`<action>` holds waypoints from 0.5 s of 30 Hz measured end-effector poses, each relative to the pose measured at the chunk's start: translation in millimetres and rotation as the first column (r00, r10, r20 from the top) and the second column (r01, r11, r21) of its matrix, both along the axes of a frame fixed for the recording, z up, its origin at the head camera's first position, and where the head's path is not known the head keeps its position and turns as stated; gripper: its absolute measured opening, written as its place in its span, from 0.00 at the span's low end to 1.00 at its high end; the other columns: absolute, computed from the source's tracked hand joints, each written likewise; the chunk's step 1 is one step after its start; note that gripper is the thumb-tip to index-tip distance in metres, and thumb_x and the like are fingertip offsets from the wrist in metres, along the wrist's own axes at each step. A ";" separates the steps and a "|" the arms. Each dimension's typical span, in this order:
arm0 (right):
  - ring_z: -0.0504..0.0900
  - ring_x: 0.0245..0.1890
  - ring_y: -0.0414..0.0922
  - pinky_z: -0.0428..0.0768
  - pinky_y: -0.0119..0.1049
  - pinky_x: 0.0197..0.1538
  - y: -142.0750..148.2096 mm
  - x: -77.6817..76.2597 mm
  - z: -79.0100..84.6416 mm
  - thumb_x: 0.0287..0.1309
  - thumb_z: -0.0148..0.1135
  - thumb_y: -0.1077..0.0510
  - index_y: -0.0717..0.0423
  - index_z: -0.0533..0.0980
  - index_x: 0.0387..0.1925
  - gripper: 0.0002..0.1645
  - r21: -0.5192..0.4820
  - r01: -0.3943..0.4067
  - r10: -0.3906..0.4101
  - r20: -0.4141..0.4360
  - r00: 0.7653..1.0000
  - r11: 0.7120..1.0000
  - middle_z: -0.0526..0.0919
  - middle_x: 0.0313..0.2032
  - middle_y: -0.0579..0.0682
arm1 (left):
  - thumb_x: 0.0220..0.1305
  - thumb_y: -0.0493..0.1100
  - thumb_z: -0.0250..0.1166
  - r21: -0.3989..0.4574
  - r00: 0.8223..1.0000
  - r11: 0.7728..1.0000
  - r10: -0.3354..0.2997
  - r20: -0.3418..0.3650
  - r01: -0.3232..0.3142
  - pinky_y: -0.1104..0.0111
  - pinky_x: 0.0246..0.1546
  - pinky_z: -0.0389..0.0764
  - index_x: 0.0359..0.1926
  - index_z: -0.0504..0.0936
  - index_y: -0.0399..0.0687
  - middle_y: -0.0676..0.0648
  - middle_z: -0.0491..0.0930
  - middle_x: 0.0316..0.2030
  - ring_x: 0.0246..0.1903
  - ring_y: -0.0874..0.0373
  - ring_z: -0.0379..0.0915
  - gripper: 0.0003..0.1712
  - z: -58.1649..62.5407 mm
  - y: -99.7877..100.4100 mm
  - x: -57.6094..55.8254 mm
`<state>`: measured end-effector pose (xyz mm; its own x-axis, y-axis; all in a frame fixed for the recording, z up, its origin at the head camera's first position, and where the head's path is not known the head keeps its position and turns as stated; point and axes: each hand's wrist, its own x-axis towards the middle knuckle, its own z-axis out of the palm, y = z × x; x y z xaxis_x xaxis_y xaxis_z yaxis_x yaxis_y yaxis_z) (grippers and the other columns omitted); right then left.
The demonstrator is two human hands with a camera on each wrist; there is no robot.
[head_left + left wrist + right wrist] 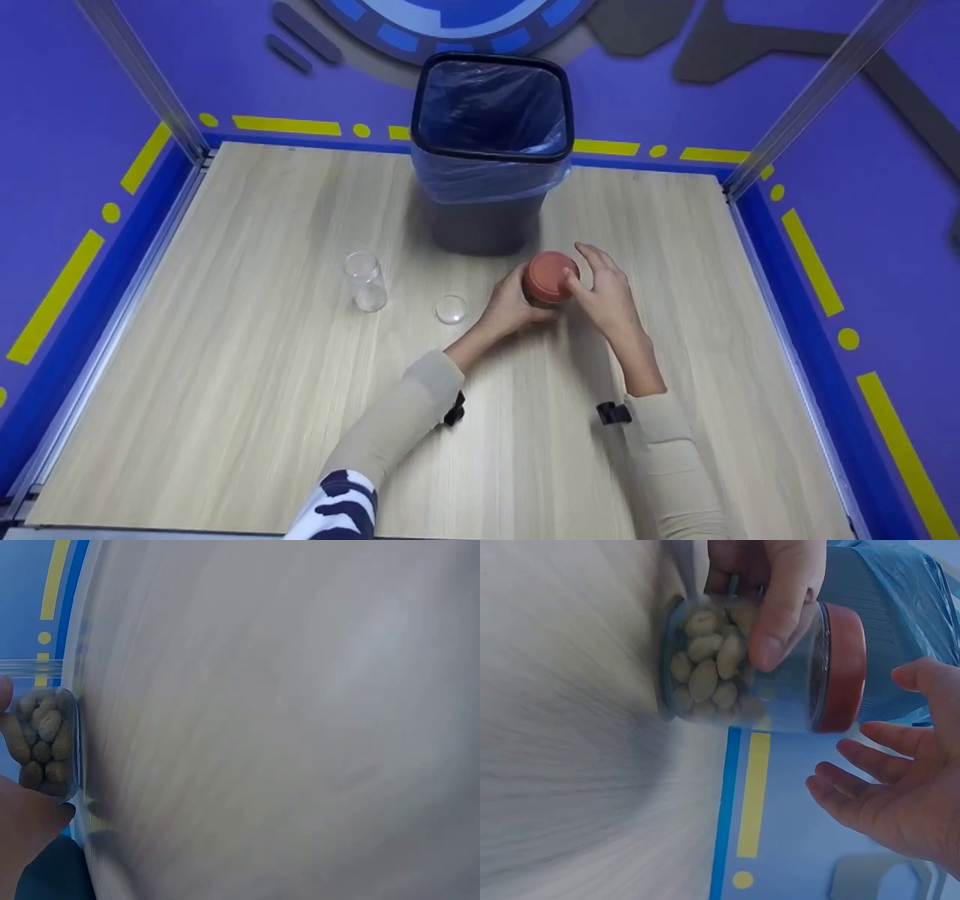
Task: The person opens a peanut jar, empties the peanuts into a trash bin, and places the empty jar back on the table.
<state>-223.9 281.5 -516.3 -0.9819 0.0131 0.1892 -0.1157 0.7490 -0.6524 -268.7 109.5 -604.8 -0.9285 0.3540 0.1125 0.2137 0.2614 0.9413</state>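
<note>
My left hand [513, 304] grips a clear jar [784, 701] around its side, the thumb laid along the wall. A red screw lid [551, 276] sits on the jar, which stands upright on the table. Tan, peanut-like pieces [703, 679] fill its lower part; the left wrist view shows these pieces [46, 727] at its left edge. Close to the lid is my right hand [904, 772], fingers spread and bent a little, holding nothing. In the head view the right thumb overlaps the lid's edge.
Beyond the jar stands a dark bin [487, 217] lined with a translucent blue bag [450, 176]. Left of my hands are a clear empty container [365, 281] and a small clear round lid [451, 309]. Blue-purple walls [862, 225] enclose the wooden table [262, 337].
</note>
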 end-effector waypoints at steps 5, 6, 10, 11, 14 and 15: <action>0.69 0.70 0.58 0.66 0.53 0.71 -4.2 -1.2 5.2 0.69 0.61 0.50 0.61 0.70 0.70 0.33 -0.002 -0.011 0.011 -0.032 0.999 1.000 0.72 0.68 0.62 | 0.38 0.45 0.87 -0.014 0.999 1.000 0.006 -0.033 -0.006 0.65 0.67 0.69 0.69 0.70 0.43 0.47 0.78 0.60 0.62 0.56 0.73 0.56 3.6 -20.8 2.2; 0.69 0.70 0.57 0.66 0.53 0.71 -5.1 -0.9 6.2 0.69 0.61 0.51 0.61 0.70 0.70 0.33 -0.005 -0.015 0.014 -0.039 0.999 1.000 0.72 0.68 0.61 | 0.38 0.45 0.87 -0.021 0.999 1.000 0.004 -0.040 -0.005 0.64 0.67 0.68 0.69 0.70 0.44 0.47 0.78 0.61 0.62 0.56 0.72 0.56 4.8 -25.3 2.7; 0.70 0.69 0.58 0.66 0.53 0.71 -10.7 1.7 10.5 0.68 0.62 0.53 0.61 0.70 0.70 0.33 -0.018 -0.032 0.030 -0.061 0.998 0.999 0.73 0.68 0.62 | 0.37 0.44 0.88 -0.038 0.996 0.999 0.011 -0.085 -0.014 0.62 0.68 0.68 0.68 0.71 0.44 0.46 0.77 0.61 0.62 0.54 0.72 0.55 11.4 -42.5 4.4; 0.70 0.69 0.58 0.66 0.53 0.71 -12.5 1.9 11.0 0.68 0.62 0.53 0.61 0.70 0.70 0.33 -0.021 -0.037 0.036 -0.064 0.997 0.999 0.72 0.68 0.62 | 0.36 0.43 0.88 -0.037 0.995 0.999 0.018 -0.099 -0.021 0.61 0.68 0.68 0.68 0.71 0.43 0.46 0.77 0.60 0.62 0.53 0.72 0.55 13.8 -46.6 4.8; 0.70 0.69 0.58 0.67 0.54 0.71 -19.0 2.9 13.5 0.68 0.63 0.52 0.61 0.70 0.69 0.33 -0.027 -0.048 0.046 -0.070 0.997 0.998 0.73 0.67 0.62 | 0.35 0.40 0.87 -0.042 0.988 0.998 0.043 -0.148 -0.050 0.59 0.66 0.70 0.66 0.72 0.42 0.44 0.76 0.57 0.60 0.52 0.73 0.54 24.0 -59.5 6.1; 0.70 0.69 0.58 0.67 0.54 0.71 -21.4 2.7 14.0 0.68 0.63 0.52 0.61 0.70 0.69 0.33 -0.029 -0.053 0.050 -0.073 0.996 0.998 0.73 0.67 0.62 | 0.35 0.40 0.87 -0.044 0.984 0.997 0.051 -0.168 -0.059 0.59 0.66 0.71 0.66 0.72 0.41 0.44 0.75 0.56 0.59 0.51 0.73 0.53 28.2 -64.1 6.5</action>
<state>-221.1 260.1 -502.3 -0.9652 -0.0302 0.2597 -0.2011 0.7206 -0.6635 -262.2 45.4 -576.6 -0.9162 0.3119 0.2515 0.3509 0.3218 0.8794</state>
